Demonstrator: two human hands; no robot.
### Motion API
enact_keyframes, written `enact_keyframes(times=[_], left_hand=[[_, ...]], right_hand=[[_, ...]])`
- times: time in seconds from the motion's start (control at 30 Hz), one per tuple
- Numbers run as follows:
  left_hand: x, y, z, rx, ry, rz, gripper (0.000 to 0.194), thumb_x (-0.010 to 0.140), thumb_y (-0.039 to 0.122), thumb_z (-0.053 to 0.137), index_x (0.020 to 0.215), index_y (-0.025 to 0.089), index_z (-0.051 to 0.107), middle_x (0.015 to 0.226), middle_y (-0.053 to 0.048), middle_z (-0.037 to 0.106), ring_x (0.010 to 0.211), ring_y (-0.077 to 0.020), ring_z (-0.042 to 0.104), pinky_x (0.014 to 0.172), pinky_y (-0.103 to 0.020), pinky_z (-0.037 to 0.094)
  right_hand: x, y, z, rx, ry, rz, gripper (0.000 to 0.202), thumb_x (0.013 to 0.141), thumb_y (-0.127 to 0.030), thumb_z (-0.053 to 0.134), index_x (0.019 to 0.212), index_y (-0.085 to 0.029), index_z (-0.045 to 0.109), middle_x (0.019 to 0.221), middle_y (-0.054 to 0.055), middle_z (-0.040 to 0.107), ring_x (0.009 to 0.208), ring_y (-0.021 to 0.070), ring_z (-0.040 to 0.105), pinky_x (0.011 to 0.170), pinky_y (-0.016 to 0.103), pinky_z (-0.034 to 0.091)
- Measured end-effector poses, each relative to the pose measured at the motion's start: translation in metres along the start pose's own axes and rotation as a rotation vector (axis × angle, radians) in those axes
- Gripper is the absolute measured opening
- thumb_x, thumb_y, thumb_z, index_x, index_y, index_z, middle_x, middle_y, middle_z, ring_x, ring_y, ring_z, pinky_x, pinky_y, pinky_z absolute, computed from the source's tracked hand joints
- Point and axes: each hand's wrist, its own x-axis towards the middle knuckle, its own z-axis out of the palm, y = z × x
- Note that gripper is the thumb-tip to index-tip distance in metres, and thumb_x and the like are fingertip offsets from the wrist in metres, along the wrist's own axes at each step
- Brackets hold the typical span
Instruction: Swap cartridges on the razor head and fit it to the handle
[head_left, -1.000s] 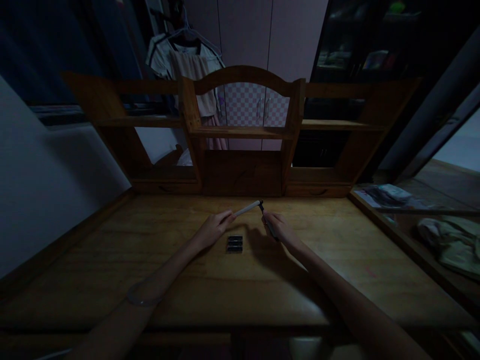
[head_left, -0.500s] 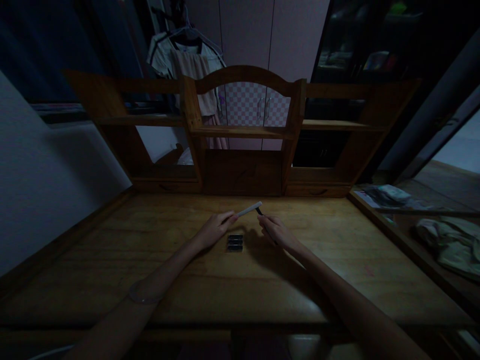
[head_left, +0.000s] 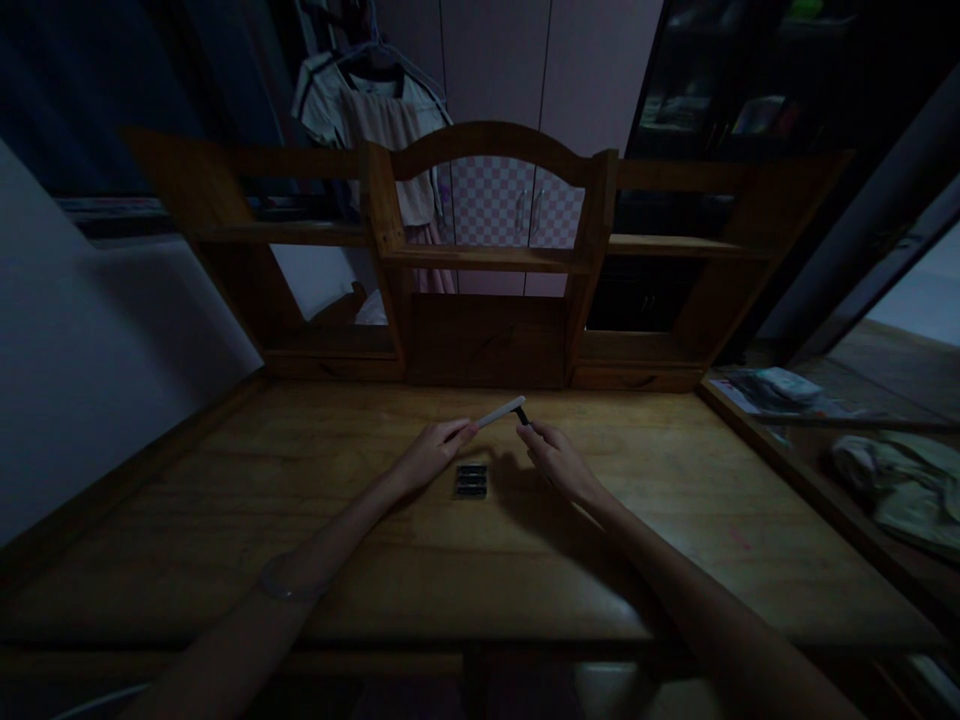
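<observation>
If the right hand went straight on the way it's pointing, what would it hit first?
Probably the white stick in the left hand. The dark tool in the right hand shows right by its far end; depth is unclear, so they may not touch.

Slim rod (head_left: 499,412): off-wht. Thin-handled tool (head_left: 523,416): blk. Three-strip pack (head_left: 471,481): blk w/ thin paler lines btwn strips. Wooden desktop (head_left: 337,575): yellow-brn, streaky grain, small pinkish mark (head_left: 739,537) at R. Hutch (head_left: 484,261): dk brn. Wardrobe (head_left: 491,60): pale pink; lower doors (head_left: 491,205) pink/wht check. Hung T-shirt (head_left: 321,105): wht w/ blk trim. Curtain (head_left: 82,90): dk blue.
</observation>
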Motion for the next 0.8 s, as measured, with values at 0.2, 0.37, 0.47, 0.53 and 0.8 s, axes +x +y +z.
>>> enact_keyframes(times=[0.2, 0.37, 0.47, 0.53, 0.8], left_hand=[[0.0, 0.001, 0.0, 0.012, 0.007, 0.001, 0.042, 0.091, 0.049, 0.035, 0.077, 0.015, 0.055, 0.073, -0.001, 0.054, 0.069, -0.0143, 0.048, 0.064, -0.024, 0.035], [0.0, 0.003, -0.001, 0.051, 0.007, 0.014, 0.042, 0.092, 0.049, 0.035, 0.074, 0.016, 0.052, 0.069, 0.001, 0.052, 0.068, -0.0137, 0.047, 0.061, -0.023, 0.034], [0.0, 0.003, -0.001, 0.074, 0.013, 0.015, 0.041, 0.091, 0.049, 0.035, 0.074, 0.016, 0.052, 0.068, 0.001, 0.051, 0.067, -0.0134, 0.047, 0.061, -0.023, 0.033], [0.0, 0.003, -0.001, 0.076, 0.022, 0.024, 0.041, 0.092, 0.049, 0.035, 0.075, 0.016, 0.052, 0.068, 0.001, 0.051, 0.066, -0.0131, 0.047, 0.061, -0.023, 0.033], [-0.002, 0.003, 0.0, 0.102, 0.042, 0.027, 0.041, 0.092, 0.048, 0.034, 0.076, 0.016, 0.054, 0.067, 0.0, 0.051, 0.065, -0.0133, 0.046, 0.061, -0.023, 0.034]], right_hand=[[-0.001, 0.0, -0.001, -0.28, 0.094, -0.206, 0.035, 0.091, -0.047, 0.044, 0.076, -0.018, 0.056, 0.068, 0.0, 0.052, 0.064, 0.0153, 0.048, 0.056, 0.025, 0.032], [0.005, 0.006, 0.0, 0.023, -0.012, 0.004, 0.035, 0.086, -0.052, 0.049, 0.071, -0.021, 0.046, 0.052, -0.005, 0.039, 0.042, 0.0105, 0.034, 0.04, 0.024, 0.023], [0.008, 0.004, 0.0, 0.237, -0.067, 0.109, 0.035, 0.084, -0.051, 0.051, 0.067, -0.022, 0.039, 0.044, -0.009, 0.031, 0.033, 0.0093, 0.026, 0.034, 0.024, 0.017], [0.008, -0.001, -0.001, 0.322, -0.077, 0.105, 0.035, 0.084, -0.05, 0.05, 0.065, -0.023, 0.037, 0.039, -0.009, 0.029, 0.03, 0.0092, 0.025, 0.033, 0.024, 0.016], [0.002, -0.013, -0.001, 0.337, -0.116, 0.123, 0.038, 0.085, -0.051, 0.048, 0.062, -0.023, 0.035, 0.036, -0.009, 0.028, 0.028, 0.0086, 0.024, 0.034, 0.024, 0.016]])
